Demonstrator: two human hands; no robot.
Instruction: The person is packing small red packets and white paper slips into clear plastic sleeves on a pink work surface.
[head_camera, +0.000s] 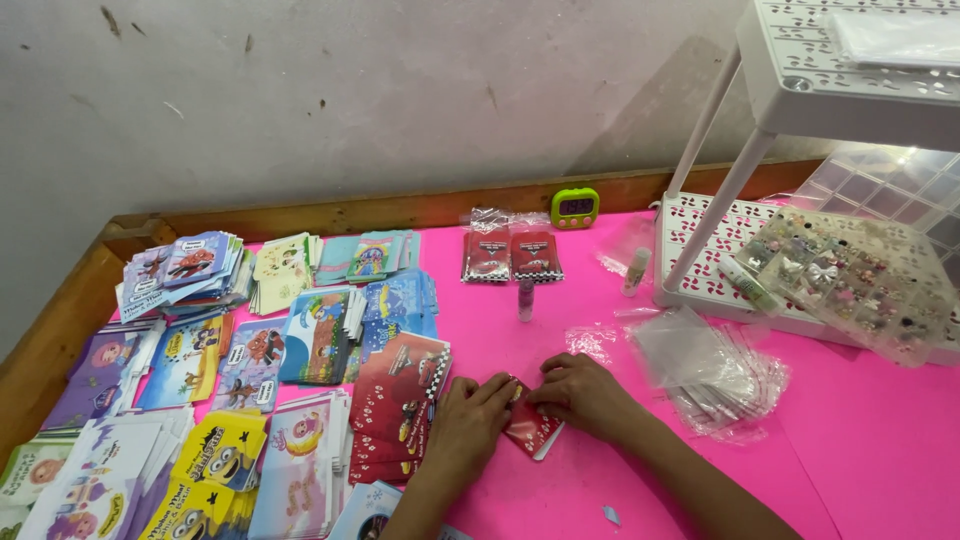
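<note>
At lower centre of the frame a small red printed card (531, 428) lies on the pink bench (880, 440), pinched between both hands, left hand (470, 420) and right hand (585, 395). Just left of it sits a stack of matching red cards with chequered edges (400, 400). Across the left half lie rows of colourful cartoon card stacks (200, 380), blue, yellow, purple and white. At upper centre two red cards sealed in clear plastic sleeves (512, 255) lie side by side. Behind them stands a small green rounded timer with a dark screen (575, 207). Right of centre lies a loose pile of empty clear plastic sleeves (715, 370).
</note>
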